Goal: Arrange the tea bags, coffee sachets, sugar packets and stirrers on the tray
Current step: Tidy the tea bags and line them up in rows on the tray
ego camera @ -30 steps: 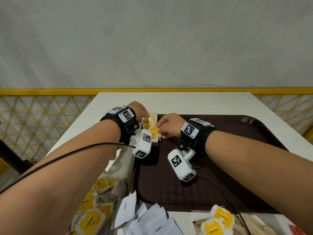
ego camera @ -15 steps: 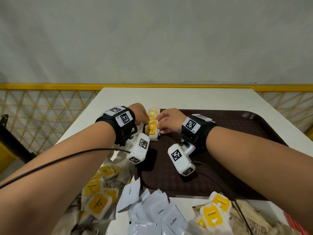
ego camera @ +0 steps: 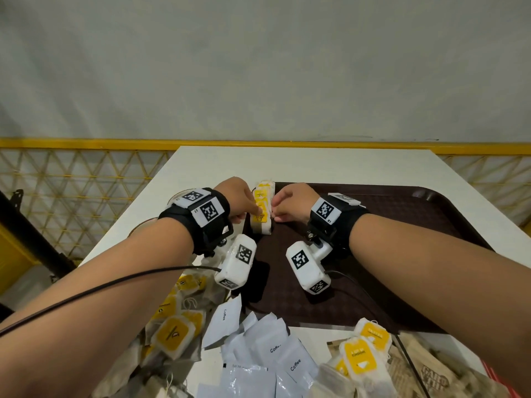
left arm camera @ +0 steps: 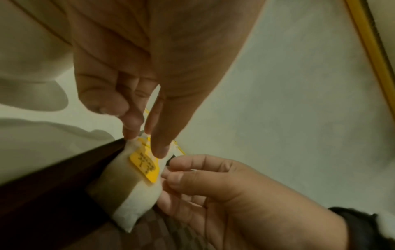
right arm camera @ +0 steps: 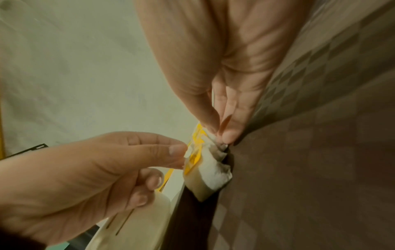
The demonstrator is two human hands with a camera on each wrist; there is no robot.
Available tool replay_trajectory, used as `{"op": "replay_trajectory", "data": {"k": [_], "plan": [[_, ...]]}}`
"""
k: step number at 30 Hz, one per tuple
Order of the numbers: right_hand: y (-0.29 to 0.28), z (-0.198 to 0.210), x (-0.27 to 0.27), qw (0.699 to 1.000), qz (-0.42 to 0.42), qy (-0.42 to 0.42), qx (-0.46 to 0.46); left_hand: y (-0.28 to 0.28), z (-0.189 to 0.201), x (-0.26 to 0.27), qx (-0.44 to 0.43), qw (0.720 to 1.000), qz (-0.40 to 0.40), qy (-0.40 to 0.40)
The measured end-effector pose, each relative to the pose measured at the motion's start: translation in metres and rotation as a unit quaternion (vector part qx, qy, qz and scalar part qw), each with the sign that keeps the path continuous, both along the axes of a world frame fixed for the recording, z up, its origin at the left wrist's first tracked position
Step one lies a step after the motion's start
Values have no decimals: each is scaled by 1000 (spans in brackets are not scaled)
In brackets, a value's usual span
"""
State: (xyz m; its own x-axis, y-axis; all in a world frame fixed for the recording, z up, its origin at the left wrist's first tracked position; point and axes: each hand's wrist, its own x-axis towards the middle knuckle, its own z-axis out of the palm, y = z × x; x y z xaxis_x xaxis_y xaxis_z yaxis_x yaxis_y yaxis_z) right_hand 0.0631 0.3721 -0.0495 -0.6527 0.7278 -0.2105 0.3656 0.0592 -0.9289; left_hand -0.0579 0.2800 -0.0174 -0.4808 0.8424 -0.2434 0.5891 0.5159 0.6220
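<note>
Tea bags (ego camera: 261, 214) of soft, matt white paper with glossy yellow paper tags. Dark brown plastic tray (ego camera: 402, 225), matt, with an embossed checkered texture. Smooth matt white worktop (ego camera: 287, 165). Coffee sachets (ego camera: 275, 349) of slightly shiny white film. Brown kraft-paper packets (ego camera: 425, 377), matt and creased.

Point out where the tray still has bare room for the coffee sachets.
Most of the tray is bare: the whole stretch right of the right hand to the far right rim. The far left corner is crowded, where both hands work the tea bags. The table's near edge is cluttered with coffee sachets.
</note>
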Motion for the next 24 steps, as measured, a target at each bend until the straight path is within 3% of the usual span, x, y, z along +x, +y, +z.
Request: {"op": "replay_trajectory", "data": {"k": [5,11,15,24], "plan": [[-2,1,4,1000,20,-11,-8,-2,-3,4,-11,1000,-1,1],[3,5,4,999,-32,-12,-15,3,-5,4,5,1000,6,12],[3,-1,2,1000,-9,-7,-4,9,-1,0,9,999,2,38],[13,-11,-4,994,-9,-31,109,28,0,-10,8,999,22,44]]}}
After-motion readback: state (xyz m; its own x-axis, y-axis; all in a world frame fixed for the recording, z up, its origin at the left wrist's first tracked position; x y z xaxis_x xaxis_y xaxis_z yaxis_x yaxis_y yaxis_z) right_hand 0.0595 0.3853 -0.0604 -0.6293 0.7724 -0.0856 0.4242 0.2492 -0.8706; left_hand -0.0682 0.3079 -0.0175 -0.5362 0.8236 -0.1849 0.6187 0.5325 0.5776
